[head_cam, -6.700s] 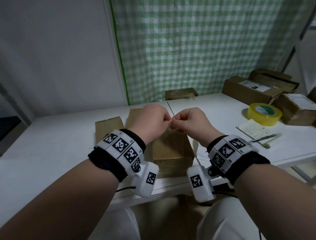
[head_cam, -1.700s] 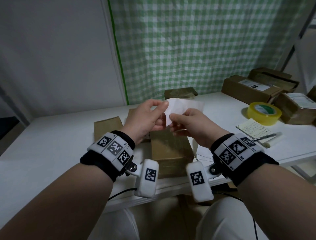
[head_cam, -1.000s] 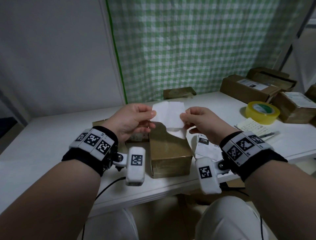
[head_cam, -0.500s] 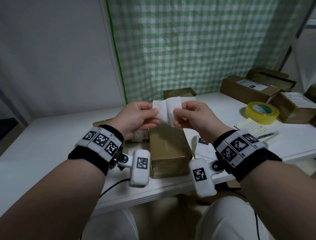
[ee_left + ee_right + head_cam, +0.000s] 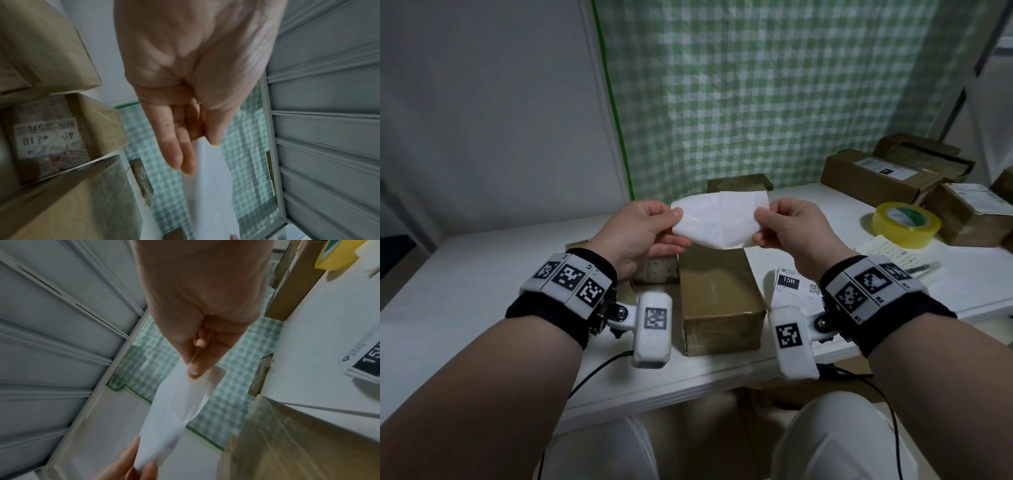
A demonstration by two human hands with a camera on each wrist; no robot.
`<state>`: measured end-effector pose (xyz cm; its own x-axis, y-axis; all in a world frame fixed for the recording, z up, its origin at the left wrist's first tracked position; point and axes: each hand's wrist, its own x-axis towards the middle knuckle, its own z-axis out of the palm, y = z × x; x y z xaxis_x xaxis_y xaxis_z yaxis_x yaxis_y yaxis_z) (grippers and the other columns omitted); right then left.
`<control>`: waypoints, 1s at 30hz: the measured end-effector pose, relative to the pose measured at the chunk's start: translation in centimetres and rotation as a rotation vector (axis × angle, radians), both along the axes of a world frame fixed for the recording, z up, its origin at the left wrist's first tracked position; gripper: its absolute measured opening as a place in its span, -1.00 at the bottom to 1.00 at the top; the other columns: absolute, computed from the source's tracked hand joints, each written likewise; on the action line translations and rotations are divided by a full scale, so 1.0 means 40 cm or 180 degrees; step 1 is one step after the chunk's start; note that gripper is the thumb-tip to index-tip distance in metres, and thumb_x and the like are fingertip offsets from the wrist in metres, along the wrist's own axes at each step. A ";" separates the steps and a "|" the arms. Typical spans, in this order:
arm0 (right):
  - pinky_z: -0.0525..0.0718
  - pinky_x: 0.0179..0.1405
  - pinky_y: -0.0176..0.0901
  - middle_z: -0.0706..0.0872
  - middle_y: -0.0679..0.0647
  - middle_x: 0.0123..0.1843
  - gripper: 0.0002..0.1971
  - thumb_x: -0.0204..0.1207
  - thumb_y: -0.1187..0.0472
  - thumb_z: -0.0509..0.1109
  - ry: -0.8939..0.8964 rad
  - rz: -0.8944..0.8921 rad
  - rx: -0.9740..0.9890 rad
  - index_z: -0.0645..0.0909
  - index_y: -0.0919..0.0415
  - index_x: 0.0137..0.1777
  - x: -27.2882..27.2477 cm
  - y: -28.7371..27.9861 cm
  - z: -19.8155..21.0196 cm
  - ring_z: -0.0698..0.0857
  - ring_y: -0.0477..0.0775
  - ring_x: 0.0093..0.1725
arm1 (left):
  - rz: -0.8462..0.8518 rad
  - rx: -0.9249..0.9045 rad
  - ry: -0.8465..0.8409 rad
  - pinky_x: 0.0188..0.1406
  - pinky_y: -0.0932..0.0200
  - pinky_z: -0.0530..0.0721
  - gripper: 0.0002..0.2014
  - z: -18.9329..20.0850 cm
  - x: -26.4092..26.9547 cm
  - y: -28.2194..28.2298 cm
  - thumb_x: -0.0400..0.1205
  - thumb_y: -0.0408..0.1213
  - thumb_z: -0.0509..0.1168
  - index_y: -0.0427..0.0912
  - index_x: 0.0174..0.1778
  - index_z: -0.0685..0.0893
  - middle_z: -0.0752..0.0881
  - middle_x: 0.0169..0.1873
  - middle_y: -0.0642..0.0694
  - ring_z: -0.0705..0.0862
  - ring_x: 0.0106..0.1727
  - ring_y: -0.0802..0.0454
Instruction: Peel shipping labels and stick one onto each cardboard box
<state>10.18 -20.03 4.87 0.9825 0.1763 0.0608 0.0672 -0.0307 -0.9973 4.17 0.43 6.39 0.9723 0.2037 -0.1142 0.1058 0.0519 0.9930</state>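
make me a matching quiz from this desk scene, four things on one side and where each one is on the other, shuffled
Things:
1. white label sheet
2. plain cardboard box
3. yellow tape roll
4. printed 15H label stack

Places:
A. on the table, far right
B. pinched between left hand and right hand
C. flat on the table, right of the plain box
D. directly under the raised sheet

Pairs: 1-B, 2-D, 3-A, 4-C

"15H" is printed white on a black bar on the white paper shipping label lying on the white surface; the stickers on the brown cardboard boxes are too blurred to be read.
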 end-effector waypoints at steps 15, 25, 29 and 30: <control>0.77 -0.40 -0.13 0.61 0.21 -0.38 -0.76 0.56 0.22 0.33 0.0660 -0.0245 0.0018 0.50 0.30 -0.31 -0.014 0.026 0.008 0.69 0.18 -0.45 | 0.0176 0.1580 -0.0910 -0.11 0.23 0.71 -0.92 -0.002 -0.013 -0.036 0.43 -0.26 0.53 -0.10 -0.31 0.74 0.77 -0.31 -0.04 0.72 -0.22 0.08; 0.66 -0.11 -0.14 0.65 0.04 -0.22 -0.54 0.54 -0.13 0.31 0.0773 0.0502 0.0589 0.60 0.27 0.18 -0.031 0.036 0.017 0.67 0.03 -0.20 | 0.0076 0.2617 -0.1341 -0.09 0.32 0.60 -0.69 -0.030 -0.013 -0.047 0.31 -0.40 0.58 -0.13 -0.03 0.80 0.70 -0.17 0.02 0.66 -0.11 0.10; 0.78 -0.18 -0.23 0.71 0.20 -0.04 -0.63 0.48 0.33 0.42 0.0835 0.0724 0.1504 0.46 0.31 0.27 -0.035 0.034 0.011 0.80 -0.03 -0.30 | 0.0047 0.1949 -0.0887 -0.15 0.37 0.60 -0.94 -0.036 -0.017 -0.054 0.49 -0.22 0.47 0.01 -0.16 0.78 0.73 -0.26 0.19 0.67 -0.21 0.33; 0.80 -0.15 -0.21 0.72 0.23 -0.05 -0.69 0.48 0.42 0.37 0.0916 0.0695 0.1716 0.48 0.31 0.21 -0.034 0.032 0.010 0.80 0.00 -0.28 | 0.0110 0.1757 -0.0771 -0.12 0.30 0.61 -0.92 -0.039 -0.015 -0.054 0.54 -0.14 0.42 -0.01 -0.22 0.78 0.77 -0.27 0.09 0.69 -0.23 0.25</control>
